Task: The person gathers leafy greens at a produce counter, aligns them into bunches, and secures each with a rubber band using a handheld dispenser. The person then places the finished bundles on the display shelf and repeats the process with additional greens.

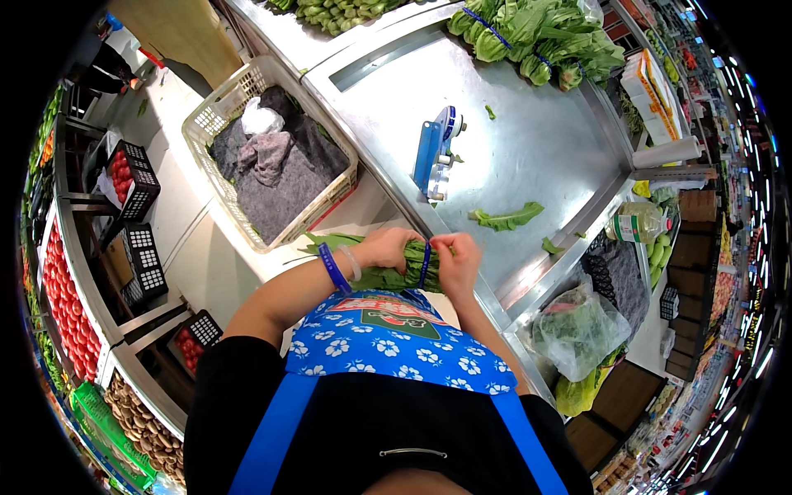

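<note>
My left hand (388,249), with a blue band and a pale bangle at its wrist, grips a bundle of leafy greens (383,278) held close against my blue flowered apron. At the bundle's right part, my right hand (456,258) pinches a blue tape (426,263) that runs around the stems. Beyond my hands, a blue tape dispenser (436,151) rests on the metal counter (532,161). A loose leaf (507,218) lies nearer to me. Lettuce bunches bound with blue tape (538,40) are piled at the counter's far edge.
Left of the counter stands a cream plastic crate (272,244) with dark cloth and a white bag inside. To the right are a plastic bag of greens (581,334), an oil bottle (637,223) and a plastic roll (668,153). Tomatoes (65,309) fill a display at left.
</note>
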Demonstrator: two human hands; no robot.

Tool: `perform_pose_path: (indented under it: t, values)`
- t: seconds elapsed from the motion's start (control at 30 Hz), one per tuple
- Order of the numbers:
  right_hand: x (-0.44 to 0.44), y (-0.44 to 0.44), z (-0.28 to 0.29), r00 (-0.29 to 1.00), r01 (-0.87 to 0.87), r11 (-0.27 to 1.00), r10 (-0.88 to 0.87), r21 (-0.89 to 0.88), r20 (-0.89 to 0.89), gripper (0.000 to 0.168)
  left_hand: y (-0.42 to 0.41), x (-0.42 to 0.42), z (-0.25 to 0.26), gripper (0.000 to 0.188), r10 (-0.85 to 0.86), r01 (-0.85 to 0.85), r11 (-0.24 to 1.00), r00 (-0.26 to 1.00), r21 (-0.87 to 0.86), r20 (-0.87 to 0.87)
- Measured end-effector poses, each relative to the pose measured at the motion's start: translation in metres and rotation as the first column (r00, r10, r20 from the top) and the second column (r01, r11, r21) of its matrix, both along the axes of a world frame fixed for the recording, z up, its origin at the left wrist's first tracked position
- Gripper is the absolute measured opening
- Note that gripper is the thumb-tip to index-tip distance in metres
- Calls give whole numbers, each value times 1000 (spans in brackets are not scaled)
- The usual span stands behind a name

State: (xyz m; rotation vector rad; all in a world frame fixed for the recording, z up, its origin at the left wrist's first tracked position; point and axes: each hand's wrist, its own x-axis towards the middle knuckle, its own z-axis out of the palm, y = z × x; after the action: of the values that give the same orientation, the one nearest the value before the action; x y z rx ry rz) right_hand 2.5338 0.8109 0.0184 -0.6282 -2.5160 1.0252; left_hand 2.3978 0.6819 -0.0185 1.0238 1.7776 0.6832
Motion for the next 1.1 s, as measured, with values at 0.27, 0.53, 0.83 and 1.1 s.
perform_pose_path:
  t: [0.27,0.53,0.83,1.1]
  values:
    - [13,-18,39,820,-495,584,558,643,125,20,-13,-43,-3,70,84,-114,984,976,140,203]
    - [-62,-3,111,804,-476,218,502,852,320,53,-19,-99,70,63,96,-101,960,995,260,33]
    - [-161,163,96,809,7,776,366,631,-460,80,-46,-159,232,56,859,-190,424,394,886,-327]
    - [-318,341,-37,790,612,740,-592,278,-160,112,-26,-141,142,26,921,-769,345,388,539,-35]
